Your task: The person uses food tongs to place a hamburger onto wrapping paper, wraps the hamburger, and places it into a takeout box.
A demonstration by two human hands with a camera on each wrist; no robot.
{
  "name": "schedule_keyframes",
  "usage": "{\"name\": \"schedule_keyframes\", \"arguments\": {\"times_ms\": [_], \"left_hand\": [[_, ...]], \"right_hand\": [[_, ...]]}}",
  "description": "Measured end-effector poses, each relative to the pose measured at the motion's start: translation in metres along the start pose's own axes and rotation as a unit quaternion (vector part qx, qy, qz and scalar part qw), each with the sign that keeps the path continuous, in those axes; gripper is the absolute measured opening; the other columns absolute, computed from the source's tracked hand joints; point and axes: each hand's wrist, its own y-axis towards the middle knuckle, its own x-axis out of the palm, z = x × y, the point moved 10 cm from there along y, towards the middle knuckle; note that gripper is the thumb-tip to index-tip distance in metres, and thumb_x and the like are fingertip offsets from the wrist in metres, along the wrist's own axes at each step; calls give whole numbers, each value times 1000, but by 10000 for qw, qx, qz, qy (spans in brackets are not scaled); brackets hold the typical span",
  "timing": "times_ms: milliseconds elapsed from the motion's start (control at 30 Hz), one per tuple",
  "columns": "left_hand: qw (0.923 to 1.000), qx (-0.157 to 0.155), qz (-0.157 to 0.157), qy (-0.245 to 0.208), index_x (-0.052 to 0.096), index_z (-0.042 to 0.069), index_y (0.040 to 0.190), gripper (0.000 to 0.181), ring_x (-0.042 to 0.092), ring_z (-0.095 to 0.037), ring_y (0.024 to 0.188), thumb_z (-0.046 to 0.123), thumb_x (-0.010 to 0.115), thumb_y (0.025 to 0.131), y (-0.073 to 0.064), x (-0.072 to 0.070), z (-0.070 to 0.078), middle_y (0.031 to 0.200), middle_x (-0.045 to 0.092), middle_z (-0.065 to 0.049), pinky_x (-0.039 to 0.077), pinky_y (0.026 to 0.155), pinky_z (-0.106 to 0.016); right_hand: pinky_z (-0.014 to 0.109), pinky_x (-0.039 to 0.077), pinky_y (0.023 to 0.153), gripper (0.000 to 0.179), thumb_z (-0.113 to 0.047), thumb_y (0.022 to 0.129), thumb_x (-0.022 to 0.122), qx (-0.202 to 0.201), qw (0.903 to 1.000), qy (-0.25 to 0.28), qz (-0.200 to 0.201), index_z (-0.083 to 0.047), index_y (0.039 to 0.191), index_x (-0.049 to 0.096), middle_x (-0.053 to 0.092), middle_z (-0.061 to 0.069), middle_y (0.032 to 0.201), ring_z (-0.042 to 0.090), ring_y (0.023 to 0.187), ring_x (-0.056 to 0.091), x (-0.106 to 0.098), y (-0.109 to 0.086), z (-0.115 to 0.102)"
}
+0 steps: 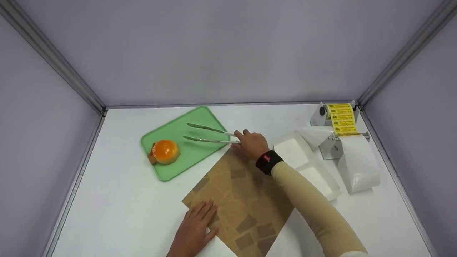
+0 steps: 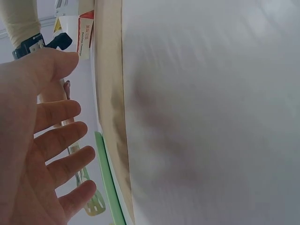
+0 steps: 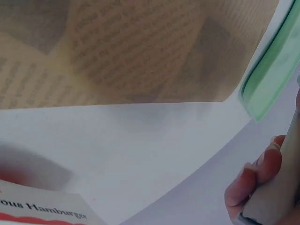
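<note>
My right hand (image 1: 252, 144) grips the white handles of a pair of tongs (image 1: 205, 140), whose metal arms stand apart over the right part of a green tray (image 1: 200, 115). A glossy burger (image 1: 166, 151) sits at the tray's left side, with a brown piece (image 1: 151, 157) sticking out beside it. Nearer to me, my left hand (image 1: 194, 226) is at the left edge of a sheet of printed brown wrapping paper (image 1: 242, 207). In the left wrist view that hand's fingers (image 2: 65, 140) are spread, holding nothing.
An open white box (image 1: 317, 178) lies right of the paper, partly behind my right forearm; "Hamburger" lettering shows on its side (image 3: 42, 206). Beyond it stand a dispenser with a yellow label roll (image 1: 342, 119) and a strip of white backing (image 1: 358, 164). Walls enclose the table.
</note>
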Motion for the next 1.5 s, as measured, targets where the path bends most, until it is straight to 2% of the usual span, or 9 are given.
{"name": "schedule_keyframes", "arguments": {"times_ms": [167,367,467,700,967,1200,1367,1500], "left_hand": [[10000,50,28,0,49,16,151,67,44,-27,145,49,65,95,0,-1,1,158,48,-3,39,116,-51],[9999,-28,9,-143,49,17,151,65,41,-27,147,47,65,95,1,1,-1,159,46,-3,37,118,-53],[9998,-41,14,-182,50,17,150,63,41,-27,147,46,64,96,1,1,-1,159,46,-2,36,118,-54],[9999,-18,-9,-129,51,18,149,62,42,-27,147,46,64,96,1,4,0,158,47,-2,35,118,-54],[9998,-9,-91,-186,49,17,150,63,41,-28,147,46,64,96,2,5,0,158,47,-3,36,117,-54],[9998,0,-142,-166,48,17,152,65,41,-28,147,46,64,96,3,4,-1,159,46,-3,36,117,-55],[9995,-33,-188,-236,47,16,152,66,40,-30,148,44,66,95,3,3,-1,160,44,-4,34,118,-59],[9996,-79,-206,-199,47,17,152,66,39,-29,148,45,66,95,3,3,-2,160,44,-2,33,119,-58]], "right_hand": [[47,53,47,42,-40,92,72,-188,9996,-101,186,-9,117,60,65,18,81,29,51,58,-17,-8,-6],[44,52,45,37,-41,96,67,-460,9949,-752,500,-9,111,58,66,14,76,28,52,60,-30,-17,-12],[42,51,44,34,-40,97,66,-526,9930,-895,557,-10,111,58,67,14,75,28,52,60,-30,-21,-13],[42,49,42,40,-40,90,76,-560,9930,-815,643,-10,110,57,65,13,67,27,50,59,-29,-26,-13],[38,49,42,32,-35,95,69,-791,9879,-1201,573,-11,108,54,63,10,68,26,52,61,-28,-30,-24],[34,45,41,40,-43,87,77,-878,9812,-1377,1027,-13,102,55,61,6,63,21,48,56,-26,-30,-34],[30,45,42,30,-38,93,72,-1001,9767,-1500,1161,-15,104,57,64,3,66,18,50,57,-25,-28,-45],[29,46,42,28,-36,94,71,-1076,9751,-1515,1212,-15,105,57,64,3,67,17,50,57,-25,-26,-55]]}}
